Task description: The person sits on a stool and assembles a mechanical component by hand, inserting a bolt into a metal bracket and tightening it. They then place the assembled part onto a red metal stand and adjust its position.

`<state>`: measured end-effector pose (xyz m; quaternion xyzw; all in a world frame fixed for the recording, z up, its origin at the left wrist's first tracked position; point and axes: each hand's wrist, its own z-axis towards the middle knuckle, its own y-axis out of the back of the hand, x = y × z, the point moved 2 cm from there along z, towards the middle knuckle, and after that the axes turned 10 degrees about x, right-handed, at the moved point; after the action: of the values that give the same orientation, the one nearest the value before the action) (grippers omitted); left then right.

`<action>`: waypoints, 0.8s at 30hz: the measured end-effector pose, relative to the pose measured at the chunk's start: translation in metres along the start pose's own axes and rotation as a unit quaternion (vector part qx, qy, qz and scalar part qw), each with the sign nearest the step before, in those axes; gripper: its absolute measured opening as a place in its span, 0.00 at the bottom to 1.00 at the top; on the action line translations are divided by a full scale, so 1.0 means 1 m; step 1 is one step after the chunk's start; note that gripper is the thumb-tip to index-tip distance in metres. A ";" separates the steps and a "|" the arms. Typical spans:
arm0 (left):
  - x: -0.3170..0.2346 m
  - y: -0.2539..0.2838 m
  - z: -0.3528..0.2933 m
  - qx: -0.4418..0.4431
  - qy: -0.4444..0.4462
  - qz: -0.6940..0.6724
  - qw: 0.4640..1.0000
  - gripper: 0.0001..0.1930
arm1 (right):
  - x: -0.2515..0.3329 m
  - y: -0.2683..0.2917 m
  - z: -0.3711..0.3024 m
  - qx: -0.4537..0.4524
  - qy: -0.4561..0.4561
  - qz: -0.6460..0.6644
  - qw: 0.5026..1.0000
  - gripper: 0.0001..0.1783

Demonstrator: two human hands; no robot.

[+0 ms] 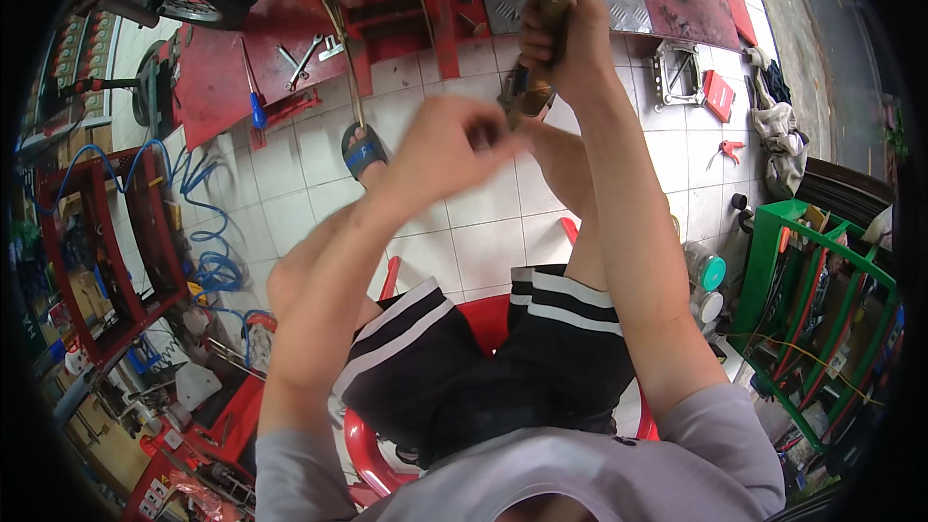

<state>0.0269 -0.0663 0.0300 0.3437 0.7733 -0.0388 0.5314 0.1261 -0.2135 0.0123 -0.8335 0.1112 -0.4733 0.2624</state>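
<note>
My right hand, raised near the metal plate at the top, is closed around a dull brass-coloured piece; my fingers cover much of it. Lower and to its left is my left hand, blurred by motion. Its fingers are curled, thumb and forefinger close together; whatever lies between them I cannot make out. Past its fingertips is my right foot, partly hidden, while my left foot in a blue sandal rests on the tiles.
A red bench ahead bears a blue-handled screwdriver and wrenches. On the floor at right lie a metal frame, a red box and red-handled pliers. A green rack stands right; a blue hose coils left.
</note>
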 end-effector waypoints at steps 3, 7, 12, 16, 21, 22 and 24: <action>0.020 0.016 0.019 -0.190 -0.104 0.082 0.973 0.15 | -0.009 -0.013 -0.001 -0.001 -0.015 0.009 1.000 0.26; 0.026 0.017 0.021 -0.140 -0.087 0.073 0.984 0.14 | -0.017 -0.020 0.001 0.022 -0.024 -0.020 0.999 0.25; 0.030 0.020 0.020 -0.121 -0.128 0.075 0.982 0.12 | -0.019 -0.022 0.000 0.005 -0.034 -0.028 0.999 0.25; 0.020 0.025 0.016 -0.085 -0.133 0.059 0.986 0.11 | -0.020 -0.019 0.001 0.018 -0.039 -0.025 0.999 0.25; 0.021 0.028 0.016 -0.045 -0.106 0.092 0.989 0.13 | -0.020 -0.024 -0.002 0.026 -0.050 -0.006 0.998 0.25; 0.027 0.026 0.018 -0.047 -0.128 0.066 0.988 0.13 | -0.021 -0.024 -0.002 0.025 -0.047 -0.012 0.998 0.25; 0.024 0.026 0.017 -0.048 -0.154 0.041 0.986 0.13 | -0.022 -0.023 -0.001 0.020 -0.038 -0.026 0.999 0.25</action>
<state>0.0504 -0.0425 0.0103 0.3389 0.6685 -0.0318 0.6612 0.1120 -0.1852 0.0092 -0.8483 0.0699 -0.4498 0.2705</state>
